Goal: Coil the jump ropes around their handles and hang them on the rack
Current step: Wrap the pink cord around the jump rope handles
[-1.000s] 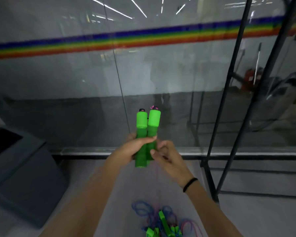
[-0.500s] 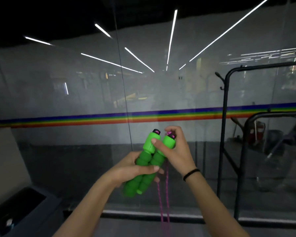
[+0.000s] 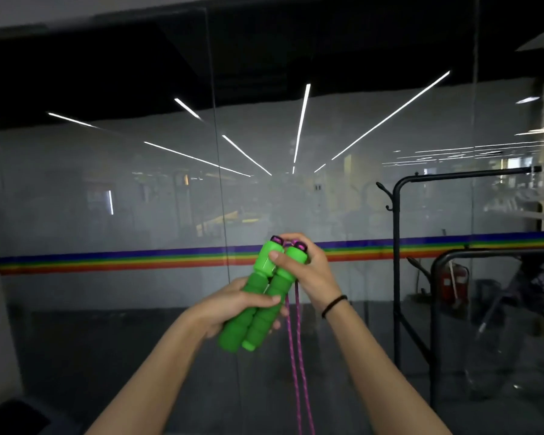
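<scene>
Frosted glass partition wall [image 3: 123, 215] with a rainbow stripe fills the background; reflected ceiling strip lights across it. Black tubular metal rack [image 3: 397, 246] stands to the right, top bar and side hooks bare, near but out of reach of the hands for now. Left hand [image 3: 239, 304] wraps the lower foam section of the two bright green foam-and-plastic jump rope handles [image 3: 266, 296], fingers closed firmly around both, thumb across the front; the pair is pressed side by side and tilted up to the right, likely so they form one core to wind on. Right hand [image 3: 308, 271] is clamped at the top ends, thumb on the front of the plastic collars, fingers curled behind the pink caps, probably pinning the cord where it exits. Thin pink braided cord [image 3: 297, 365] hangs in two slack strands from the caps, down past the frame's bottom edge. No wraps on the handles yet; coiling looks about to start.
</scene>
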A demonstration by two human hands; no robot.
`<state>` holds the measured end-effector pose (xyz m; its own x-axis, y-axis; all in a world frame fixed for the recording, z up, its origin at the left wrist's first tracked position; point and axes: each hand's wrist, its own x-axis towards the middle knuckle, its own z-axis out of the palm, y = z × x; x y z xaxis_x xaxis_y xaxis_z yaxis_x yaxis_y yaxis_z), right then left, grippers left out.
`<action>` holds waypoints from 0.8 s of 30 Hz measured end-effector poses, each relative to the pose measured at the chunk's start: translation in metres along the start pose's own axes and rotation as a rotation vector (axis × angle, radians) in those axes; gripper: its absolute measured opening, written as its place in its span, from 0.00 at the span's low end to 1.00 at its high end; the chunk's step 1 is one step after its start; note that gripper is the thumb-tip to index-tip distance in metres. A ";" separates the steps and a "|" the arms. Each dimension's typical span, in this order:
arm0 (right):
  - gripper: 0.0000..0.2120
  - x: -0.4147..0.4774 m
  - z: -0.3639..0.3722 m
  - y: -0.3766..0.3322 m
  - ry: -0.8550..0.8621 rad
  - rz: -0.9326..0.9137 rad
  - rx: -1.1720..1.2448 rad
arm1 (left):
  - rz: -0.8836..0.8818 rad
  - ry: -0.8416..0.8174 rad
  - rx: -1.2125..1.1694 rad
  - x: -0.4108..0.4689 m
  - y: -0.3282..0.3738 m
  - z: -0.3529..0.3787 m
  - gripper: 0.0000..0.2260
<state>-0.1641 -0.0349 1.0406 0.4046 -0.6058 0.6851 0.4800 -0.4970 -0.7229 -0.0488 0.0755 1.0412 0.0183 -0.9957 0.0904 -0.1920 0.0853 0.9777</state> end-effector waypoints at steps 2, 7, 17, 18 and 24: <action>0.10 0.001 0.003 -0.004 0.021 0.008 -0.001 | 0.011 -0.013 -0.007 0.000 0.001 -0.002 0.06; 0.08 0.005 0.009 -0.009 0.134 0.024 -0.031 | 0.038 -0.088 -0.104 -0.004 -0.004 -0.016 0.17; 0.07 0.000 0.005 -0.004 -0.154 0.212 -0.063 | 0.044 -0.055 0.048 -0.016 -0.018 -0.029 0.10; 0.12 -0.003 0.001 -0.001 -0.220 0.248 -0.054 | 0.033 -0.073 0.053 -0.018 -0.020 -0.031 0.11; 0.34 -0.021 -0.010 0.024 -0.406 0.401 0.229 | 0.015 -0.121 0.019 -0.031 -0.022 -0.033 0.12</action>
<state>-0.1688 -0.0408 1.0082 0.8308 -0.4106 0.3758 0.3658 -0.1060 -0.9246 -0.0122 0.1060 1.0230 -0.1026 -0.9915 0.0804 -0.2102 0.1006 0.9725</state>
